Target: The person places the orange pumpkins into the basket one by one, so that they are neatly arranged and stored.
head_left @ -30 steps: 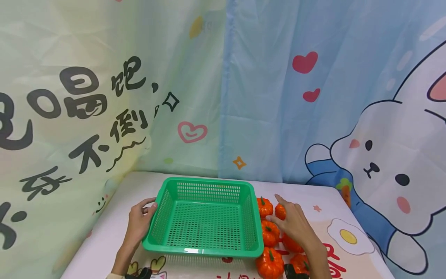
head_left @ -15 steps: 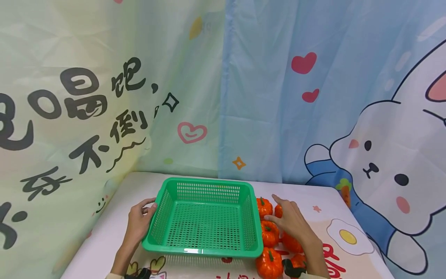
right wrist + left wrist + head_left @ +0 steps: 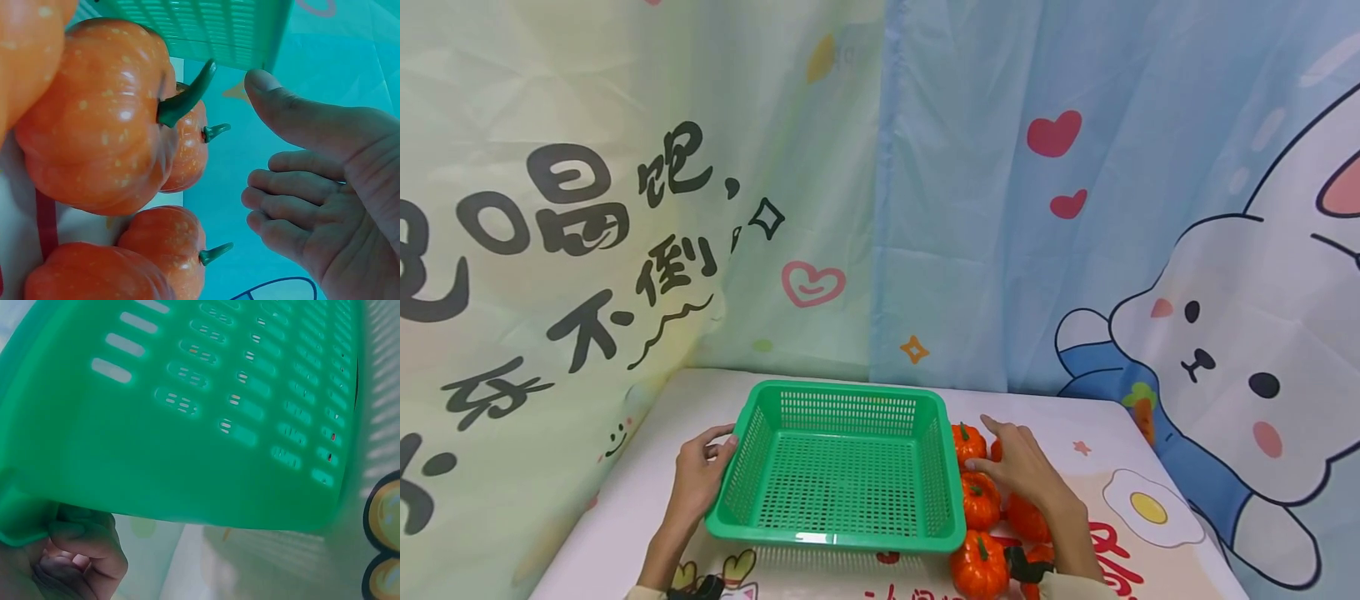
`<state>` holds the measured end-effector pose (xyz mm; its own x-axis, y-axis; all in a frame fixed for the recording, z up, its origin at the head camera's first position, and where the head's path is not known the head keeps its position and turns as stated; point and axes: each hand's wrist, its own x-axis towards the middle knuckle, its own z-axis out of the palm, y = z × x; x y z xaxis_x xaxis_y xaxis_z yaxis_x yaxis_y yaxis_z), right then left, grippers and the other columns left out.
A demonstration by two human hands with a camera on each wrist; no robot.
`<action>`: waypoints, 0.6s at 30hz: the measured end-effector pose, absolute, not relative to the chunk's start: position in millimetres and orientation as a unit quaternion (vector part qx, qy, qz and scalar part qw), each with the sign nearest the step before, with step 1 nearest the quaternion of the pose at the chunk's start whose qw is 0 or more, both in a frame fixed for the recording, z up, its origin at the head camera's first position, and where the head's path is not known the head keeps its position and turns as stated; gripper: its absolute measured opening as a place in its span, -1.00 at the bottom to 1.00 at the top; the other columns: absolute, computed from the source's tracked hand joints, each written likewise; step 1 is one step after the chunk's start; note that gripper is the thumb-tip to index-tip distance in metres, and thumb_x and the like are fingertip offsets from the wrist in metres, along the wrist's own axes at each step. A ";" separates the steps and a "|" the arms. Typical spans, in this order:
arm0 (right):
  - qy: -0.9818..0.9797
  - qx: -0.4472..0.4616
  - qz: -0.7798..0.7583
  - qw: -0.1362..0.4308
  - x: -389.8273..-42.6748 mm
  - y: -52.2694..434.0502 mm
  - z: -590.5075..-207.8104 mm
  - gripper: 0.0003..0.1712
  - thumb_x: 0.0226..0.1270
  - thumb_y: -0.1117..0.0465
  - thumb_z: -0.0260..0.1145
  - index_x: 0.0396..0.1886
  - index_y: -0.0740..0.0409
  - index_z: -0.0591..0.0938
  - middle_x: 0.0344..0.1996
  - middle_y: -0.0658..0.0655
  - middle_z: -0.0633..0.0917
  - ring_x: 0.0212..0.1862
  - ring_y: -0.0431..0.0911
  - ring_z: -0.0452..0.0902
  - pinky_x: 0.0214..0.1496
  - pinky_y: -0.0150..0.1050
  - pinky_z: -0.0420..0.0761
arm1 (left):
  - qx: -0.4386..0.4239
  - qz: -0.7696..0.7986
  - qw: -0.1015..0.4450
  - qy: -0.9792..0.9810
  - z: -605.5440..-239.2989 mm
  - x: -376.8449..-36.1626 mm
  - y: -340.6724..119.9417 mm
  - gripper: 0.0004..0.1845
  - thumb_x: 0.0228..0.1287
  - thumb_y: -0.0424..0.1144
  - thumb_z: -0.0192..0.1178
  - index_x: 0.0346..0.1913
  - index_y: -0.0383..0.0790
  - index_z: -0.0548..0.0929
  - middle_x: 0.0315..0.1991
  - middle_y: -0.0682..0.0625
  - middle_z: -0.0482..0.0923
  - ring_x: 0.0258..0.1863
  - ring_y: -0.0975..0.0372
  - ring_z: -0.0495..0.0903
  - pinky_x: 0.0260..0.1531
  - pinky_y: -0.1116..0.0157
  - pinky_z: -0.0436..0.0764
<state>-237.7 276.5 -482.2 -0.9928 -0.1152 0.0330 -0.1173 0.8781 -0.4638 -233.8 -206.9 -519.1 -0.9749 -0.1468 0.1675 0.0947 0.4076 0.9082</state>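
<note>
Pumpkins (image 3: 981, 500) sit clustered just right of the green basket (image 3: 842, 475) — right hand (image 3: 1026, 471) hovers open over them; close fingers round one body, while left hand (image 3: 700, 479) grips the basket rim

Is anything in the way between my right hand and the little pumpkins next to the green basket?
Nothing visible. The right hand hovers open right over the pumpkins, beside the green basket; its palm faces them across bare air.

Large black Chinese characters, among them 喝, 吧, 不 and 倒, are printed on the green curtain (image 3: 587, 250).
</note>
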 end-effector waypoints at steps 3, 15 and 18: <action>-0.968 0.065 0.241 0.001 -238.3 277.2 -480.7 0.00 0.31 -0.03 0.65 0.61 0.31 0.46 0.30 0.39 0.69 0.25 0.24 0.55 0.36 0.35 0.64 | 0.017 -0.543 0.110 -0.832 -518.2 -233.3 -206.8 -0.62 0.68 -0.31 0.18 0.35 -0.49 0.64 -0.41 -0.26 0.78 -0.63 0.35 0.63 -0.54 0.41 0.63; -0.964 0.078 0.253 -0.002 -246.5 279.4 -482.6 -0.04 0.32 0.08 0.66 0.60 0.32 0.47 0.29 0.39 0.69 0.20 0.23 0.57 0.29 0.24 0.73 | 0.014 -0.540 0.115 -0.834 -519.4 -234.1 -207.3 -0.63 0.67 -0.31 0.20 0.33 -0.49 0.66 -0.39 -0.26 0.79 -0.62 0.36 0.63 -0.53 0.41 0.62; -0.962 0.081 0.262 -0.004 -248.2 277.9 -485.0 -0.05 0.29 0.09 0.67 0.58 0.33 0.49 0.22 0.37 0.71 0.10 0.17 0.55 0.18 0.15 0.77 | 0.012 -0.539 0.117 -0.834 -519.6 -233.5 -207.7 -0.63 0.66 -0.30 0.20 0.32 -0.49 0.66 -0.38 -0.27 0.80 -0.62 0.36 0.63 -0.53 0.40 0.61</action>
